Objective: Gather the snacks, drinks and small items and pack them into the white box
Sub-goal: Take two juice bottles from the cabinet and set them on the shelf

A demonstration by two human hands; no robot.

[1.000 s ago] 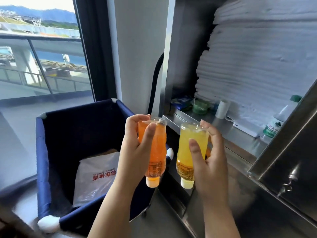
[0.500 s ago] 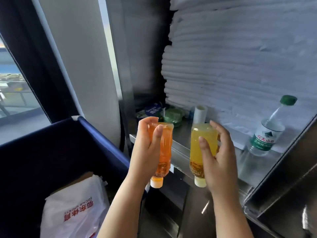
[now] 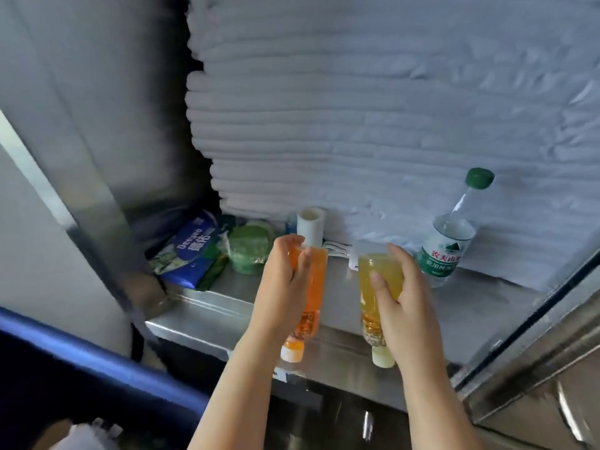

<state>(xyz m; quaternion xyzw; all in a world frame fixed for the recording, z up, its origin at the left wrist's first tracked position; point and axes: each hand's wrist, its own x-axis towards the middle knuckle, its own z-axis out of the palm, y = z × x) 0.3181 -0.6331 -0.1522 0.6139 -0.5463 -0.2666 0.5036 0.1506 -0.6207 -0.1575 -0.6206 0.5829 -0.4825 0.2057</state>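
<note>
Left hand [image 3: 285, 287], gripping orange bottle [image 3: 313, 287]: a second ago short of the shelf [image 3: 227, 306], over the blue bin [image 3: 97, 352]; now above the shelf's front lip, bottle base in front of the white roll [image 3: 311, 225].
Right hand [image 3: 406, 303], gripping yellow bottle [image 3: 370, 287]: carried likewise onto the shelf side, now just beside the water bottle [image 3: 444, 248].
Window: gone from view.
Blue bin: only its rim shows, low and left of the shelf; white bag [image 3: 91, 431] nearly cut off.
</note>
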